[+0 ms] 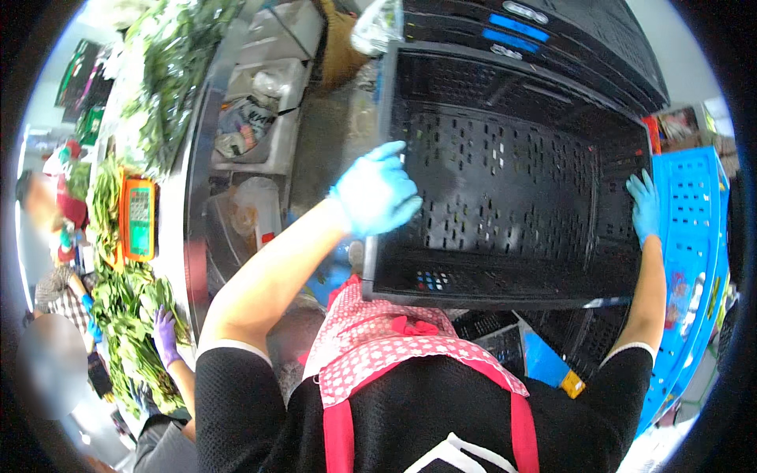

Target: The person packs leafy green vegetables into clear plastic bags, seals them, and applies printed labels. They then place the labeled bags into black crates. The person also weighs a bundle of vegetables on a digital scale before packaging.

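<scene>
Before me is a black plastic crate with slotted walls and floor, its open side facing me. A few small scraps stick to its inside. My left hand, in a light blue glove, hooks over the crate's left rim with the index finger stretched out. Across from it, my right hand, also gloved in blue, grips the right rim, its fingers lying over the inner side. The crate's near edge meets the front of my pink apron.
Stacked black crates rise beyond, and blue crates flank my right. Leafy greens and an orange scale cover a table at left, where co-workers' gloved hands handle greens. White bins sit under the table.
</scene>
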A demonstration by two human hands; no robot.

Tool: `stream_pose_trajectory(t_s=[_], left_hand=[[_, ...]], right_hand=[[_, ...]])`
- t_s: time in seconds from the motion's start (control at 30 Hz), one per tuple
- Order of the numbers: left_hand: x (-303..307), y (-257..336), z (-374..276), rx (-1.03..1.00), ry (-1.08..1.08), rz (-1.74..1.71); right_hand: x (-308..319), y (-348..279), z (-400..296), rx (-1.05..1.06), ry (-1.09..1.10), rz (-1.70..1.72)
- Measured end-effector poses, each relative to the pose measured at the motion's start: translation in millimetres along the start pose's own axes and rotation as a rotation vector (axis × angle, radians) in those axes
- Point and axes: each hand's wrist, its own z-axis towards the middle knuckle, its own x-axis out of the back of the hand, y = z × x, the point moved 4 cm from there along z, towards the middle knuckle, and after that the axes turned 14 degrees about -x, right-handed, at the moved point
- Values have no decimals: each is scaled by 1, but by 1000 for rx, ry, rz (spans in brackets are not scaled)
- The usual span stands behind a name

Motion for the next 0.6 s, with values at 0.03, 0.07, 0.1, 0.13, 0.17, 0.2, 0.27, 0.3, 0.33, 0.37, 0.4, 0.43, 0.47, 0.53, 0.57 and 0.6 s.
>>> stream_pose_trajectory(t_s=[0.03,0.07,0.1,0.13,0.17,0.2,0.27,0.3,0.33,0.37,0.4,0.43,0.47,0.53,0.57,0.6], left_hand=[[1,2,-2,38,-55,23],[2,3,-6,52,-55,39],[5,2,-9,54,-52,32],[8,2,-12,54,-45,20],[11,1,-17,68,-63,25],[15,-1,-24,81,-82,28],[22,-2,-39,78,-42,57],[21,-1,-38,87,-1,84],[23,1,-39,103,33,119],[21,3,-39,111,43,118],[15,4,-37,119,54,117],[15,3,-35,101,68,105],[17,3,-34,89,93,76],[21,2,-33,130,97,-10],[23,2,-34,141,115,-119],[26,0,-37,237,98,-267]], right_hand=[[-9,7,1,-15,-11,27],[-13,10,0,-28,-22,49],[-15,8,-1,-57,-49,54],[-14,7,-2,-86,-79,54],[-5,-6,-3,-111,-83,93],[1,-17,0,-91,-55,85],[23,-52,-1,-75,-64,112],[16,-47,-1,-59,-77,92],[17,-49,2,-33,-68,80],[21,-50,3,-6,-59,68],[25,-50,4,22,-50,56],[24,-45,4,40,5,120],[22,-41,6,28,18,216],[9,-30,8,-20,-61,225],[-1,-22,11,-97,-156,273],[8,-37,20,-230,-200,201]])
